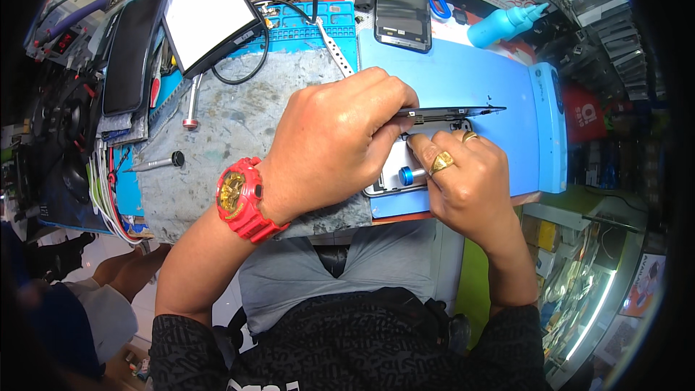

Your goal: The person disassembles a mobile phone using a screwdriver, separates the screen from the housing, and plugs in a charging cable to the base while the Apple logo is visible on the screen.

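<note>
Left hand (347, 130), wearing a red resin wristwatch with a gold dial (235, 194): thumb and forefinger pinched on the near end of a thin black flat panel (456, 111), which stands raised and nearly edge-on to the view. Right hand (463, 174), with gold-coloured rings (441, 164): fingers bent down over a pale, dark-rimmed open phone body (384, 181); whether they grasp any part, cannot tell. The body lies below the panel on the light-blue smooth mat (478, 76), near its front edge. One slim metal tool with a blue round cap (407, 176), partly hidden beneath the right hand; whether gripped, cannot tell. To the left, on a stained grey cloth-like mat (289, 101): one silver screwdriver with a red end cap (192, 105); one silver screwdriver with a black end cap (161, 163). Toward the back of the worktop: one dark-grey rectangular phone part (402, 7); one cyan squeeze bottle with a pointed nozzle (503, 27), lying tilted; one blue perforated tray (339, 22); one white-faced black-framed device (206, 11), beside one black glossy phone-shaped slab (134, 51).
</note>
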Demonstrator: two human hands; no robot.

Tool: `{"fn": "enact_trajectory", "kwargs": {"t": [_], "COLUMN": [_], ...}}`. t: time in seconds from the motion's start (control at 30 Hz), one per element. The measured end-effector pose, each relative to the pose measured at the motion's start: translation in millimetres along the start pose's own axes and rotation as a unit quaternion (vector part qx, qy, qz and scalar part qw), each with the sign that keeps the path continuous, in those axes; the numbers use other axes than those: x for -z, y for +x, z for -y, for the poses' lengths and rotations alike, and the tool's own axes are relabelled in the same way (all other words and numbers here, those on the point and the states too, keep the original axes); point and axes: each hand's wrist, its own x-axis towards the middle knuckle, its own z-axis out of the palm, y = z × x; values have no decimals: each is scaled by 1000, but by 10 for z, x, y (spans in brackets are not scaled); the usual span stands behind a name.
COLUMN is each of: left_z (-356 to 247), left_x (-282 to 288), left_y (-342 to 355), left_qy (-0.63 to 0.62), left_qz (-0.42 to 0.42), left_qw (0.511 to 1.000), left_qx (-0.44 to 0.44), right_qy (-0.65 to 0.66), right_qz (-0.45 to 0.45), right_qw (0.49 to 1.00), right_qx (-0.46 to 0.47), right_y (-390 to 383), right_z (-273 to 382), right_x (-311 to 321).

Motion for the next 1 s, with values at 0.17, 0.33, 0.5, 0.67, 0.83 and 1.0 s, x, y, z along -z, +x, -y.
{"fn": "enact_trajectory", "kwargs": {"t": [0.17,0.33,0.5,0.67,0.83,1.0], "left_z": [2,2,18,7,21,11], "left_x": [-3,0,2,-18,10,16], "left_y": [-7,14,8,3,8,15], "left_qy": [4,3,-4,-25,-28,-26], "left_qz": [-2,-2,-1,-15,-7,-2], "left_qw": [1000,1000,1000,999,999,999], "left_qx": [-3,-5,-2,18,29,20], "right_qy": [-23,9,159,192,214,269], "right_qz": [1,-16,-69,-33,-148,-259], "right_qw": [1000,999,969,962,957,916], "right_qx": [4,-33,-177,-193,-129,-148], "right_y": [13,-33,-218,-222,-270,-539], "right_z": [44,41,46,99,158,12], "right_x": [-16,26,67,203,485,501]}}
